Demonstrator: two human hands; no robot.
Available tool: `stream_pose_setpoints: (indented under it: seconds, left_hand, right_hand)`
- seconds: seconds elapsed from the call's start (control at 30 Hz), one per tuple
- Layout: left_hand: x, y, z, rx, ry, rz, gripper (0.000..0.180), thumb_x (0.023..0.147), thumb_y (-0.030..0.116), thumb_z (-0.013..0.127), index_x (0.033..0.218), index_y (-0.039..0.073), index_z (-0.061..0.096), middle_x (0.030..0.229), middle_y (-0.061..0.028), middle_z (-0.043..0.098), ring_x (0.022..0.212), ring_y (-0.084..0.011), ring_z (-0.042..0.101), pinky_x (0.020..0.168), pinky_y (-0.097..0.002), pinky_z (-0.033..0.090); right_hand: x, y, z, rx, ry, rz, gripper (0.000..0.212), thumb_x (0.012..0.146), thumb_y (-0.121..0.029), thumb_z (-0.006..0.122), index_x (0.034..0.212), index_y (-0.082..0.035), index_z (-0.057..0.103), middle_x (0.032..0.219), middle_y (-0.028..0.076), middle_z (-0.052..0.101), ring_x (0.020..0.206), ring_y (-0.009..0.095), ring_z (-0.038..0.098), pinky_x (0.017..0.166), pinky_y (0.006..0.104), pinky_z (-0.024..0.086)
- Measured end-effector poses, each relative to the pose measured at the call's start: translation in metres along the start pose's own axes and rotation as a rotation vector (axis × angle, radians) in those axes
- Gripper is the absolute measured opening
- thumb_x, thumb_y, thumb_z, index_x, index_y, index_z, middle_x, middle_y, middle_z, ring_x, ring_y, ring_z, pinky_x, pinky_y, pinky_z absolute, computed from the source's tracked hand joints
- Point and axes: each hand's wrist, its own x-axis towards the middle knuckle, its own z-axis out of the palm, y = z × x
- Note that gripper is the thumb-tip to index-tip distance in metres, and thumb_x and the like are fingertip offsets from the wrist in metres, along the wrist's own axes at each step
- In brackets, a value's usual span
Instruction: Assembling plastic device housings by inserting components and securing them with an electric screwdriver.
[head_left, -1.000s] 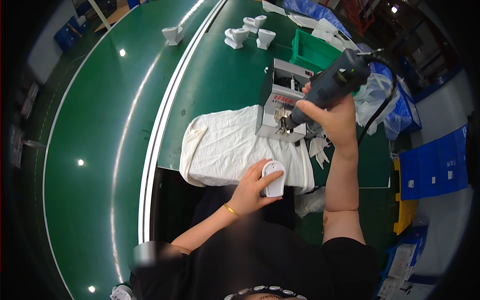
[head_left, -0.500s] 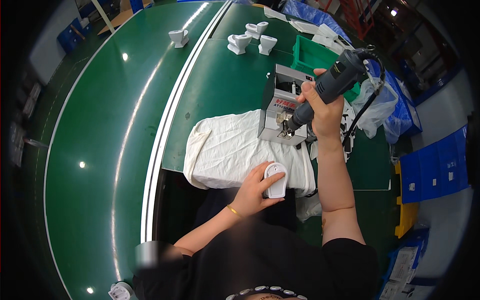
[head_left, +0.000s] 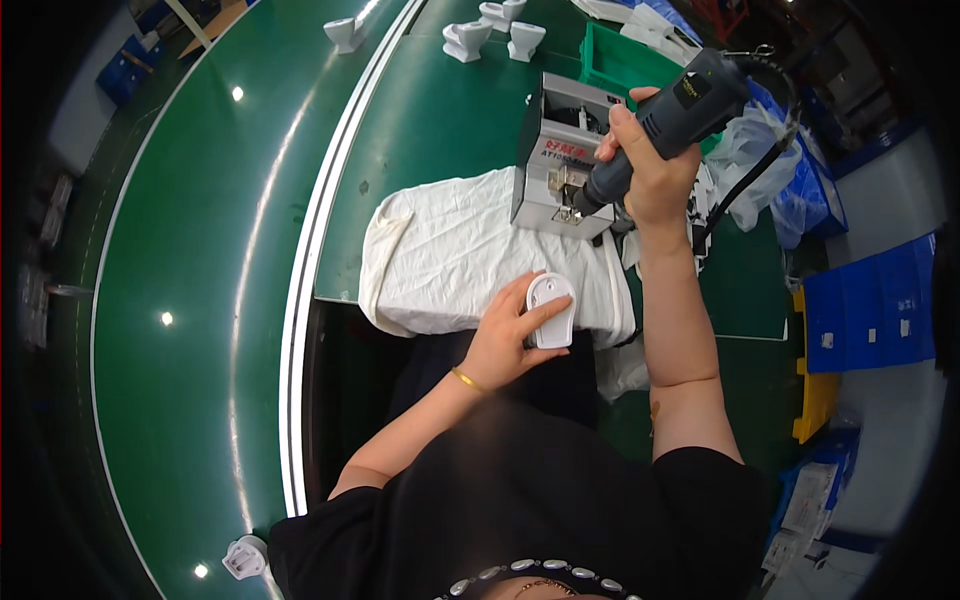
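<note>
The green tabletop (head_left: pixel 430 130) holds a white cloth (head_left: pixel 450 245) and gray box (head_left: pixel 540 200). The right hand (head_left: pixel 662 182) grips a dark tool (head_left: pixel 680 108), its tip hard to see. The left hand (head_left: pixel 503 333) holds, and partly hides, a white piece (head_left: pixel 556 327) by the cloth's edge.

Gotta be a factory floor, more exactly a small-parts assembly station. There's a long green conveyor belt (head_left: pixel 200 250) running right alongside a green workbench (head_left: pixel 425 120), and a silver benchtop screw feeder (head_left: pixel 565 195) sits on the bench with a corded electric screwdriver (head_left: pixel 665 125) right at it. The matching white moulded parts (head_left: pixel 466 41) standing on the bench kinda scream batch production too. Add the green plastic crate (head_left: pixel 610 65), the big blue bins (head_left: pixel 868 320) off to the right and the red metal framework (head_left: pixel 722 15) up top, all very industrial.
</note>
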Motion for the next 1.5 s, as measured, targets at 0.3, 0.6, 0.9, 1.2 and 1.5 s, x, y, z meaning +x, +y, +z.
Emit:
stream_pose_setpoints:
  seconds: [0.3, 0.6, 0.9, 1.2, 1.5]
  left_hand:
    - [0.0, -0.003, 0.001, -0.004, -0.001, 0.036, 0.067, 0.059, 0.02, 0.09, 0.122, 0.024, 0.068, 0.137, -0.0189, 0.052, 0.13, -0.0401, 0.046, 0.105, -0.0459, 0.04]
    - [0.001, -0.003, 0.0, -0.019, -0.007, 0.063, 0.064, 0.062, 0.024, 0.087, 0.123, 0.02, 0.066, 0.135, -0.0216, 0.05, 0.127, -0.0439, 0.048, 0.104, -0.0479, 0.042]
    - [0.002, -0.003, -0.001, -0.039, -0.004, 0.052, 0.063, 0.063, 0.023, 0.087, 0.122, 0.02, 0.066, 0.135, -0.0227, 0.05, 0.126, -0.0439, 0.048, 0.104, -0.0473, 0.042]
    - [0.002, -0.005, 0.0, -0.031, -0.02, 0.055, 0.063, 0.064, 0.024, 0.087, 0.123, 0.02, 0.066, 0.135, -0.0221, 0.05, 0.126, -0.0437, 0.048, 0.104, -0.0478, 0.041]
    - [0.001, -0.004, 0.0, -0.033, -0.033, 0.045, 0.062, 0.065, 0.025, 0.086, 0.124, 0.02, 0.066, 0.136, -0.0216, 0.05, 0.126, -0.044, 0.047, 0.105, -0.0481, 0.041]
  right_hand:
    - [-0.065, -0.041, 0.004, 0.067, -0.131, 0.009, 0.035, 0.091, -0.001, 0.058, 0.124, 0.001, 0.043, 0.075, 0.008, 0.055, 0.064, 0.016, 0.056, 0.066, 0.0378, 0.049]
    - [-0.082, -0.04, 0.007, 0.023, -0.182, 0.001, 0.038, 0.091, -0.001, 0.058, 0.124, 0.002, 0.04, 0.076, 0.009, 0.055, 0.065, 0.016, 0.056, 0.068, 0.0381, 0.049]
    - [-0.081, -0.033, 0.005, -0.01, -0.222, 0.011, 0.037, 0.091, -0.001, 0.058, 0.123, 0.001, 0.039, 0.076, 0.009, 0.056, 0.065, 0.016, 0.057, 0.068, 0.0375, 0.049]
    - [-0.081, -0.028, 0.009, -0.046, -0.218, 0.064, 0.036, 0.088, 0.001, 0.061, 0.118, 0.0, 0.041, 0.076, 0.008, 0.057, 0.064, 0.016, 0.058, 0.066, 0.0371, 0.05]
    - [-0.076, -0.027, 0.009, -0.127, -0.246, 0.056, 0.04, 0.088, 0.001, 0.061, 0.122, 0.002, 0.04, 0.076, 0.009, 0.057, 0.064, 0.016, 0.058, 0.065, 0.0366, 0.051]
